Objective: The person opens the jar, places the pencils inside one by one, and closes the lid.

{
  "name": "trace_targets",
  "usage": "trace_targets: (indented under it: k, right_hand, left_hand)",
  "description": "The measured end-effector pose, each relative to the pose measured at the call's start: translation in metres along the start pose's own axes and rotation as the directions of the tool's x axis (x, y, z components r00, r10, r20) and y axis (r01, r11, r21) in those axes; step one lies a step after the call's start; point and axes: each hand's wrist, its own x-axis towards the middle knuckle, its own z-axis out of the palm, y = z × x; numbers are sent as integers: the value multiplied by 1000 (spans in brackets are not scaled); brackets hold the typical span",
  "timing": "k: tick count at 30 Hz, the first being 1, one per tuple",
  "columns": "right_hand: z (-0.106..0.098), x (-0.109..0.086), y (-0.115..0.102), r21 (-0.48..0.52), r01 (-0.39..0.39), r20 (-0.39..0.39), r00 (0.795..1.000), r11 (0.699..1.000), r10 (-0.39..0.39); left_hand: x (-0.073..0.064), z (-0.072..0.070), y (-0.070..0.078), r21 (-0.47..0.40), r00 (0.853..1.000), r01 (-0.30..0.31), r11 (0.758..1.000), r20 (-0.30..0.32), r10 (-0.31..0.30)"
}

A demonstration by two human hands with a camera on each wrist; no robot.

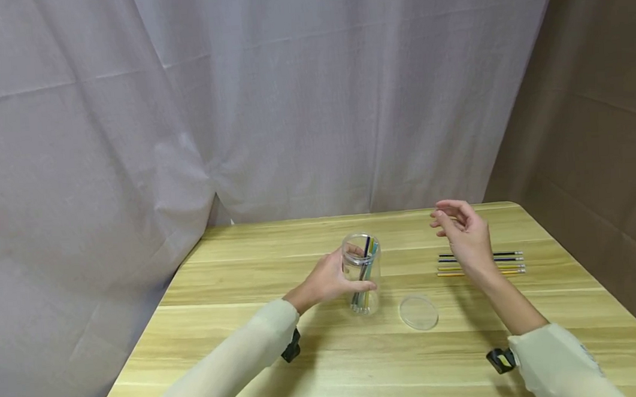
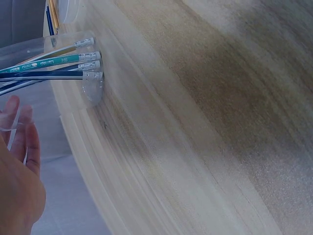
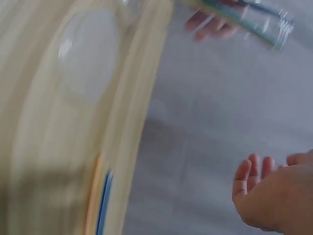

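Note:
My left hand grips a clear plastic jar on the table, thumb across the near side and fingers behind it. Several pencils lean inside the uncovered jar. In the left wrist view their eraser ends point to the jar's base, and one pencil is teal. Raised over the table at the right, my right hand has loosely bent fingers with nothing between them. Below that hand several pencils lie side by side, dark ones behind yellow and orange ones, partly covered by the hand and wrist.
A round clear lid lies flat on the wooden table, right of the jar and nearer to me. Grey cloth hangs behind the table's far edge, and a brown panel stands along the right.

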Motion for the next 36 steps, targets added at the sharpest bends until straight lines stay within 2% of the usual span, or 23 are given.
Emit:
trace_targets:
  k: [2,3,5,7,10,13,17,21,23,28,33,36]
  right_hand:
    - [-18,-1,10,-157,-36,27,999,987,41]
    - [-26,-2,15,-245,-49,46,997,968,62]
    - [-41,-3,27,-420,-36,103,991,907,87]
    - [-52,-5,39,-545,1,173,979,839,111]
    - [-61,-5,56,-649,89,276,953,756,124]
    - [-67,-5,69,-688,151,362,919,710,155]
    - [-69,-5,81,-712,200,425,886,673,185]
    - [-70,-8,89,-742,238,438,880,626,185]
    - [-69,-8,92,-746,262,448,877,613,171]
    - [-65,-8,98,-740,287,455,879,609,139]
    - [-61,-9,101,-750,299,447,887,590,119]
    - [-60,-11,103,-741,309,452,886,596,102]
  left_hand:
    - [0,-1,0,12,1000,4,1000,3,-4]
    - [0,-2,0,16,1000,7,1000,4,-7]
    - [-1,-4,-1,26,1000,13,1000,3,-13]
    - [-2,-7,-2,33,1000,17,999,2,-17]
    - [-4,-11,-2,27,1000,14,1000,0,-14]
    - [-4,-15,-3,16,1000,15,1000,-1,-15]
    - [-4,-15,-4,12,1000,15,1000,-4,-15]
    - [-3,-12,-4,8,1000,7,1000,-2,-7]
    - [-3,-12,-5,10,1000,5,1000,-2,-5]
    - [-3,-13,-4,9,1000,2,1000,-6,-1]
    - [-3,-13,-3,17,1000,5,1000,-6,-5]
    - [-4,-12,-4,15,1000,13,1000,-6,-13]
